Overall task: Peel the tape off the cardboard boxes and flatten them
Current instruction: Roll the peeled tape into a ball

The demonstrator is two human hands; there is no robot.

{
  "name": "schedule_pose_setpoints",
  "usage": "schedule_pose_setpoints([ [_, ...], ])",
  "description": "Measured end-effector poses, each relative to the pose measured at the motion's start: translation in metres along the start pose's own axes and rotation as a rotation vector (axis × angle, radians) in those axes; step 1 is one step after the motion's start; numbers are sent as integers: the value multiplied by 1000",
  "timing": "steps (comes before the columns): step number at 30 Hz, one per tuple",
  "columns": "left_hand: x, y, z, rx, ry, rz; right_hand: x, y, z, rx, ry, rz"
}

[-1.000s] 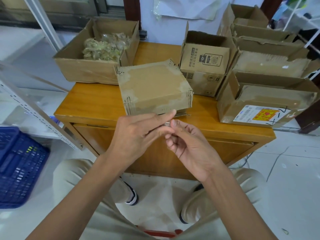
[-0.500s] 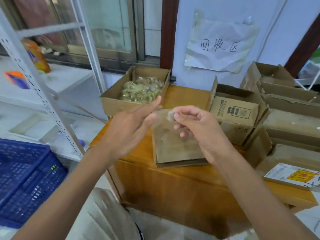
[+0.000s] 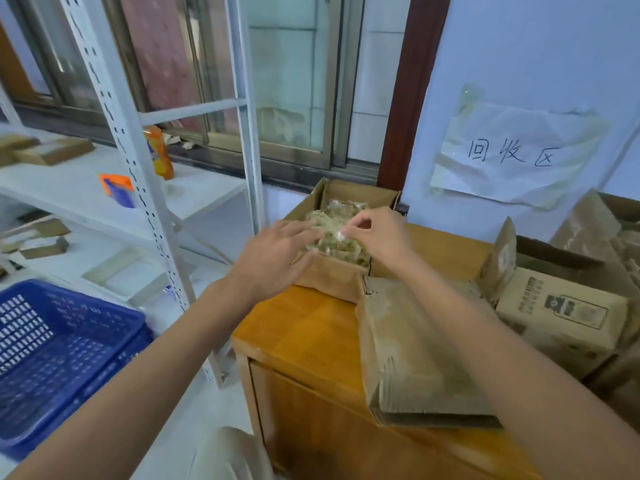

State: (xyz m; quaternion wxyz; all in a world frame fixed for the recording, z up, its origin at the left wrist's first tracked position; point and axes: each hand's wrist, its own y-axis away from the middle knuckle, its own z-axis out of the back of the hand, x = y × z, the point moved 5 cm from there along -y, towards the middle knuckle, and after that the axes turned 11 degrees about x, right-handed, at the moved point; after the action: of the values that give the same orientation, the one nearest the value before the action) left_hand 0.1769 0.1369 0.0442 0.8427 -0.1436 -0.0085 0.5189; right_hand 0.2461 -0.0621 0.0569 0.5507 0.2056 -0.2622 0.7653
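My right hand [image 3: 377, 237] pinches a small wad of clear tape [image 3: 339, 234] over an open cardboard box [image 3: 332, 278] that is full of crumpled peeled tape [image 3: 332, 220]. My left hand [image 3: 273, 258] hovers at that box's near left corner with fingers straight, holding nothing. A closed cardboard box [image 3: 415, 355] with tape residue lies on the wooden cabinet [image 3: 304, 334] under my right forearm.
Several open cardboard boxes [image 3: 561, 306] stand at the right on the cabinet. A blue plastic crate [image 3: 52, 358] sits on the floor at the left. A white metal shelf rack [image 3: 131, 161] stands left of the cabinet. A paper sign [image 3: 512, 154] hangs on the wall.
Both hands moved forward from above the closed box to the tape-filled box. My view swung up and left. My right hand keeps pinching the tape wad; my left hand has come off it.
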Motion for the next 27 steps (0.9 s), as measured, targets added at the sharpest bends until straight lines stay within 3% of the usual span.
schedule_pose_setpoints([
  [6, 8, -5, -18, 39, 2, -12, -16, -26, -31, 137, 151, -48],
  [10, -7, -1, -18, 6, 8, -50, -12, -9, -20, 129, 206, -5],
  [13, -36, 10, -16, -46, 54, -95, -9, 32, 3, 71, 273, 44],
  [19, -111, 38, -33, 11, 173, -214, -4, 176, 41, 114, 436, 98],
  [24, -157, 57, -59, 209, 179, -208, -50, 266, 47, 210, 547, -23],
  [27, -168, 62, -71, 308, 115, -210, -76, 285, 40, 208, 618, 0],
])
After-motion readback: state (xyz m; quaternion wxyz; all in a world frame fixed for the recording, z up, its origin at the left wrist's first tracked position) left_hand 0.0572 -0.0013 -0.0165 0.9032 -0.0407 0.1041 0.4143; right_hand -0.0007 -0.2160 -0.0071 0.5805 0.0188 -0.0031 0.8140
